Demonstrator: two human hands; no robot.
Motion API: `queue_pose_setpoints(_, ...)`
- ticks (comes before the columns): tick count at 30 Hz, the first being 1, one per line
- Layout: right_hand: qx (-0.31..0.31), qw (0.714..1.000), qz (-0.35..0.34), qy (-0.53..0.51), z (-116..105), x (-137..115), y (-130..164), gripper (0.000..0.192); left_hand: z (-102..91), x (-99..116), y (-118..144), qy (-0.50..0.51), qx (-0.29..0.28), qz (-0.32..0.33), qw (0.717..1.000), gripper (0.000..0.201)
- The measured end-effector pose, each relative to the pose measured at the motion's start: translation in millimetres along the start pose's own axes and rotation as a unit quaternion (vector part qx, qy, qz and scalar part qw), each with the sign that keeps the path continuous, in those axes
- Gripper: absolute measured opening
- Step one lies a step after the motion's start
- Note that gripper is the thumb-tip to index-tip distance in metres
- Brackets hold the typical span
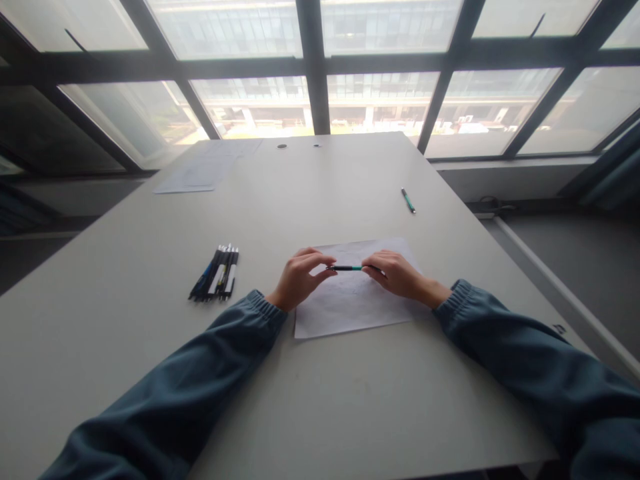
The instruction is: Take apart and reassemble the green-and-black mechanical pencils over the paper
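Note:
A black and green pen (pixel 347 268) is held level between my two hands, just above a sheet of white paper (pixel 350 310) with faint marks on it. At the pen's black end, the thumb and fingertips of my left hand (pixel 303 275) pinch it. My right hand (pixel 397 275) is closed around the green end, and its fingers hide part of the barrel. Left of the paper lies a bundle of several pens (pixel 215 273), mostly black with some white and blue parts.
Another green and black pen (pixel 409 201) rests farther back on the right of the white table (pixel 320 193). More paper sheets (pixel 193 167) lie at the far left. Beyond the table's far edge stand large dark-framed windows (pixel 320 67).

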State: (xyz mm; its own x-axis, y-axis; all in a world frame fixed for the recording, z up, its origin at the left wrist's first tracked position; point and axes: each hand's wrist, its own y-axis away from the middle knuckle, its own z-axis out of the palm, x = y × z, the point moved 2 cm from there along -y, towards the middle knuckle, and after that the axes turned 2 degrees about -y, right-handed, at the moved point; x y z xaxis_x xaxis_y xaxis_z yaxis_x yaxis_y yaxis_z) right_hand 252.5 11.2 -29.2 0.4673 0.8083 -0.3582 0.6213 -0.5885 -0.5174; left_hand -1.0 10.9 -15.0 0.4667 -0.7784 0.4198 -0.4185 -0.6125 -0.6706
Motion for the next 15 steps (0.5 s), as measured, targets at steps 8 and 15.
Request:
queue_pose_setpoints(8,0.002,1.0,0.006,0.007,-0.7,-1.5,-0.2,0.017,0.7,-1.9,1.2,-0.012,0.0,0.004,1.0,0.019)
queue_pose_setpoints(15,0.009,1.0,0.026,-0.013,-0.8,-2.5,-0.5,0.006,1.1,-0.5,1.0,-0.012,-0.011,0.011,1.0,0.019)
